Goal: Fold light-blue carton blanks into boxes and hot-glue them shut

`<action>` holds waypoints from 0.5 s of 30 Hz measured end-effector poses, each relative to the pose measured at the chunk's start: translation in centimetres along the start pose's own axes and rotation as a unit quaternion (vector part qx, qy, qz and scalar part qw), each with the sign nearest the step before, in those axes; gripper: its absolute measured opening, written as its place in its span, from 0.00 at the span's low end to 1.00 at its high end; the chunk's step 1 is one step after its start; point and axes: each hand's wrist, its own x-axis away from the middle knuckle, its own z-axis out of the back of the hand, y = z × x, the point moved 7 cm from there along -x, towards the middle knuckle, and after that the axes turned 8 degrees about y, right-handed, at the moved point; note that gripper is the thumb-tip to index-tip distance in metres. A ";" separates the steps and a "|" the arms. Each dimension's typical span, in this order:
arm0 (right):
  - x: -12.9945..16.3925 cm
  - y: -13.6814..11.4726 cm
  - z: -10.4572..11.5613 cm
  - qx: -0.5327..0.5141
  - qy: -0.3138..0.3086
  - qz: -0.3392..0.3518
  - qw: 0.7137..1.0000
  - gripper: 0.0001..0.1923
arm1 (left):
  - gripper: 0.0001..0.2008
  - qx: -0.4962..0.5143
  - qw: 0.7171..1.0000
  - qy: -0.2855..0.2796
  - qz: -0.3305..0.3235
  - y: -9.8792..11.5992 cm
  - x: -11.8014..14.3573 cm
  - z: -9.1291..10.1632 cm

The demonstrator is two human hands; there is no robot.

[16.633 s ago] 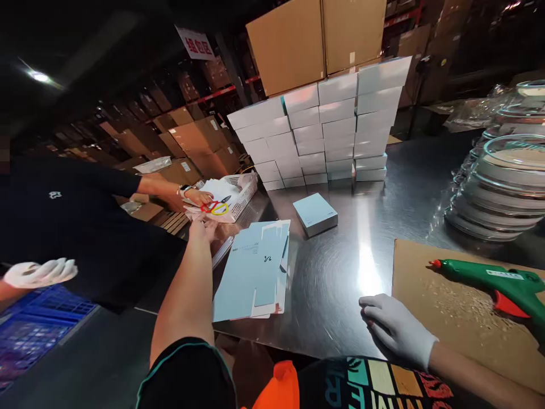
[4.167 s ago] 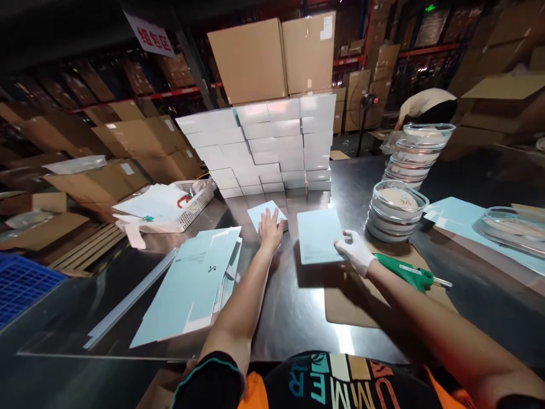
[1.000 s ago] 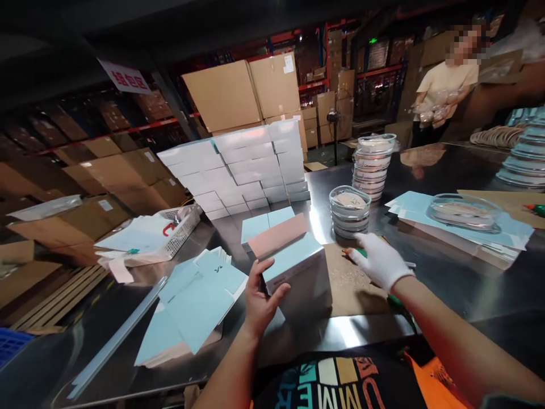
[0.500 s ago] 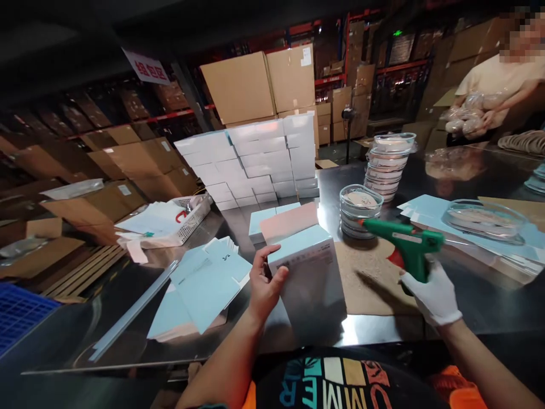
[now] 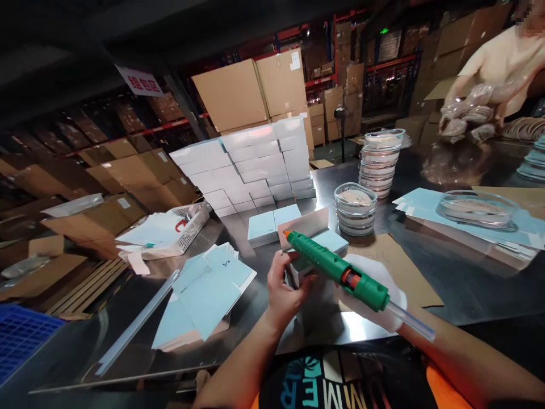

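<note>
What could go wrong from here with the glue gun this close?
Burn: the bare left hand grips the box just below the nozzle of the glue gun, risky if hot.

Stray glue: a drip might land on the raised flap.

Knock: the clear containers stacked near the box could topple if bumped.

Light was uneven: hard white glare burned on the steel tabletop (image 5: 251, 312) near its front edge, and a sheen brightened the upper faces of the white box stack (image 5: 251, 167). Overhead, the ceiling (image 5: 213, 28) was nearly black, and the warehouse shelving (image 5: 317, 81) sank into gloom around a glowing green sign (image 5: 384, 30). The hot glue gun (image 5: 336, 264) looked fairly crisp; distant cartons at left were soft. Wide-angle distortion stretched the blue crate (image 5: 25, 335), and pixelation masked part of the co-worker (image 5: 502, 65).
</note>
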 end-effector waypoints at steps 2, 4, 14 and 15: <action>-0.4 -0.8 0.2 0.005 0.025 0.020 0.999 0.01 | 0.20 -0.011 1.000 -0.002 0.007 -0.4 0.3 -0.1; -0.6 -1.0 0.5 0.006 0.043 0.035 0.998 0.02 | 0.21 -0.018 1.000 0.004 0.009 -0.5 0.5 0.1; 0.3 8.9 2.3 -0.183 0.150 -0.217 0.947 0.13 | 0.24 0.020 0.995 0.031 0.096 -1.1 0.3 1.0; 0.5 9.8 2.4 -0.210 0.140 -0.253 0.934 0.14 | 0.25 0.032 0.992 0.036 0.115 -1.2 0.3 1.1</action>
